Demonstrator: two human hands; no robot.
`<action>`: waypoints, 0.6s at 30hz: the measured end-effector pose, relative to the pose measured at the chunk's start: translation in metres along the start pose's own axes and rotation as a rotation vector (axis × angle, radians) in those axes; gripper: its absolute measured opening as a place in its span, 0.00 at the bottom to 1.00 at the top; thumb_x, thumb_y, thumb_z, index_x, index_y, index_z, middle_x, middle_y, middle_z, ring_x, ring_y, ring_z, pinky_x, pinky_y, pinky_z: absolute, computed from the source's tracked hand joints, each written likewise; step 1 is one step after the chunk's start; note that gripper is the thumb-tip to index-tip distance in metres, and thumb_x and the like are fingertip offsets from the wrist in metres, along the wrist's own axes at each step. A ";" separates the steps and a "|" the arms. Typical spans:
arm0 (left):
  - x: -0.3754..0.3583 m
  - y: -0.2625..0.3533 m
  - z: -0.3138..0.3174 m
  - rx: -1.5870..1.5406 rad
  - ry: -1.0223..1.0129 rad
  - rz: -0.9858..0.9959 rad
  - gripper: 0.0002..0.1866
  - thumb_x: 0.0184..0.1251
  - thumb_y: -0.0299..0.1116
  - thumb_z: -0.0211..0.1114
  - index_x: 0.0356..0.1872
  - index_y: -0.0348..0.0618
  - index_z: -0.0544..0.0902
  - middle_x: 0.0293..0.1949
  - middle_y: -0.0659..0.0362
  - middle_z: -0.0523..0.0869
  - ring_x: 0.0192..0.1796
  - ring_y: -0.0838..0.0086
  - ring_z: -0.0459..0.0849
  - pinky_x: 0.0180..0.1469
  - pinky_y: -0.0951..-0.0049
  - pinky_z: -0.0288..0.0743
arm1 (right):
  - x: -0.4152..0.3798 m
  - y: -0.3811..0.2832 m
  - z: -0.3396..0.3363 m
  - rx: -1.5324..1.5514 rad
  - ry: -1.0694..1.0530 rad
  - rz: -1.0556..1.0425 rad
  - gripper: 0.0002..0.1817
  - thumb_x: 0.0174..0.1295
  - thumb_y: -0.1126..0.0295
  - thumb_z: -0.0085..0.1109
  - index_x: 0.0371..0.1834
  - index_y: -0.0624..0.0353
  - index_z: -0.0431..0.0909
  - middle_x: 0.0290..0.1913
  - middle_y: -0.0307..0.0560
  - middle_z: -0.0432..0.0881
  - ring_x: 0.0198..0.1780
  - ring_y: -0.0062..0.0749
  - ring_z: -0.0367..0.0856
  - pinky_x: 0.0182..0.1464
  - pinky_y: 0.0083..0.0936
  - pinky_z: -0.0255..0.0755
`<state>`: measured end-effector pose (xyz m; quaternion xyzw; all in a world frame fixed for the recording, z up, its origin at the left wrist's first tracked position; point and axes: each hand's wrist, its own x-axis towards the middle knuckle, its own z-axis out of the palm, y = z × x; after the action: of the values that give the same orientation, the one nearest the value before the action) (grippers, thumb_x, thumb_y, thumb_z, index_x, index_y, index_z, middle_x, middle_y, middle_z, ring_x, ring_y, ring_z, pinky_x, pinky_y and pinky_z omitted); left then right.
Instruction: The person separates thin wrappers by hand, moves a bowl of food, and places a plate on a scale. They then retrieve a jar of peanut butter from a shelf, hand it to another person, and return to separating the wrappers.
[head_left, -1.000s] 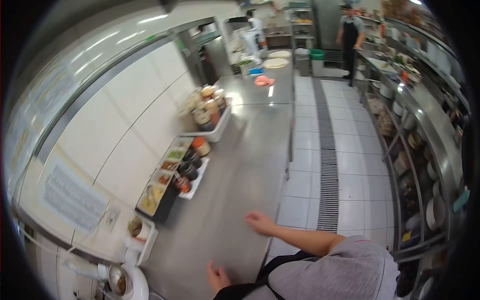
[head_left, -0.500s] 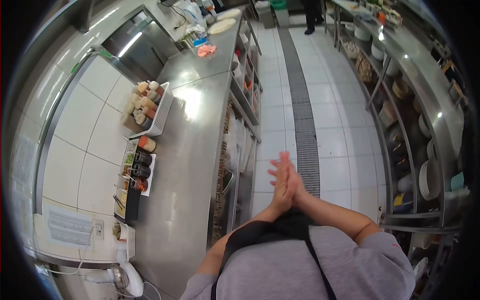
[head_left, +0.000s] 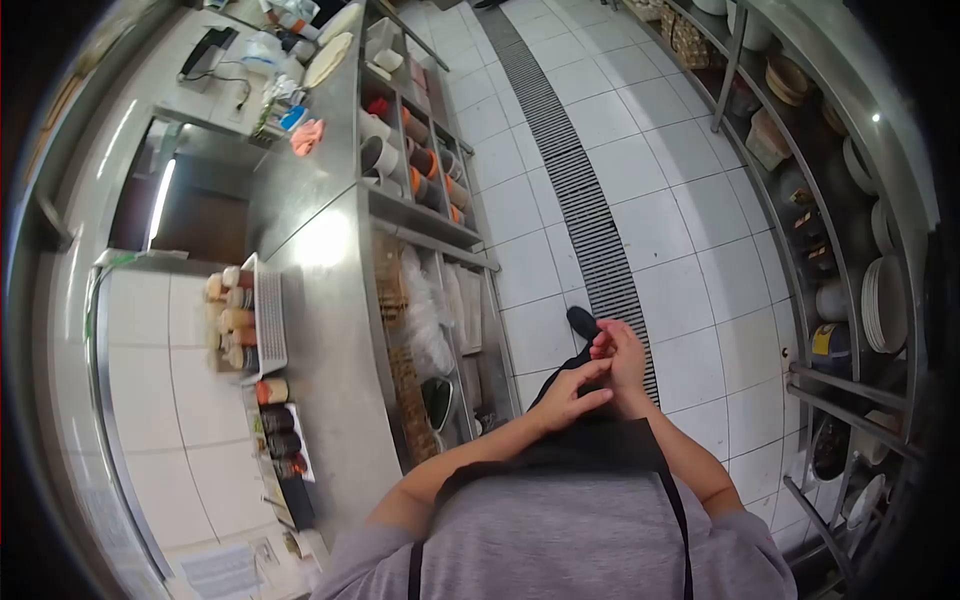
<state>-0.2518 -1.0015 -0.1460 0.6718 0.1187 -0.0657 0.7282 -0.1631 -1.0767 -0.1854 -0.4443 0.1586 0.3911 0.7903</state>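
Note:
In front of my black apron (head_left: 570,450) my two hands meet, over the floor. My left hand (head_left: 572,398) has its fingers stretched out, the tips touching the heel of my right hand (head_left: 625,362). That right hand is raised, its fingers loosely bent and apart. I see nothing held in either hand. Beyond them a black shoe (head_left: 581,322) shows on the white tiles, beside the drain grate (head_left: 575,180).
A steel counter (head_left: 335,330) runs along my left, bearing a white basket of bottles (head_left: 270,315), jars (head_left: 283,440) and a pink cloth (head_left: 308,137). Shelves below hold cups (head_left: 425,160). On my right, a rack holds stacked plates (head_left: 884,305).
My hands were pressed palm to palm; now they have slid apart, the left at the right hand's heel. The view has turned and tilted down, and a shoe has come into sight.

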 end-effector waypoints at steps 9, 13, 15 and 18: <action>0.115 0.057 -0.197 0.053 -0.131 -0.241 0.16 0.61 0.35 0.56 0.49 0.41 0.73 0.42 0.57 0.81 0.41 0.76 0.79 0.50 0.76 0.67 | 0.158 -0.018 0.114 -0.280 -0.161 -0.120 0.08 0.58 0.70 0.50 0.36 0.62 0.75 0.24 0.37 0.74 0.25 0.16 0.70 0.28 0.13 0.65; 0.129 0.071 -0.316 0.953 0.341 -0.086 0.16 0.54 0.34 0.61 0.44 0.41 0.77 0.45 0.54 0.79 0.49 0.64 0.76 0.53 0.70 0.67 | 0.211 -0.032 0.150 -0.318 -0.160 -0.087 0.08 0.60 0.69 0.50 0.36 0.61 0.76 0.25 0.37 0.75 0.24 0.16 0.70 0.27 0.12 0.65; 0.120 0.081 -0.377 1.028 0.592 -0.035 0.18 0.51 0.33 0.62 0.45 0.40 0.76 0.45 0.51 0.78 0.50 0.60 0.74 0.53 0.66 0.66 | 0.236 -0.028 0.152 -0.323 -0.151 -0.046 0.07 0.60 0.70 0.50 0.36 0.60 0.76 0.25 0.37 0.75 0.24 0.15 0.70 0.27 0.12 0.65; 0.105 0.097 -0.443 1.297 0.941 -0.105 0.22 0.53 0.31 0.62 0.50 0.37 0.71 0.48 0.50 0.75 0.53 0.60 0.72 0.55 0.67 0.64 | 0.284 -0.018 0.157 -0.541 -0.198 -0.043 0.07 0.58 0.69 0.53 0.36 0.59 0.76 0.27 0.39 0.76 0.26 0.18 0.73 0.29 0.13 0.67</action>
<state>-0.1637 -0.5455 -0.1105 0.9119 0.3827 0.1343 0.0624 0.0182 -0.8171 -0.2578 -0.6016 -0.0390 0.4438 0.6630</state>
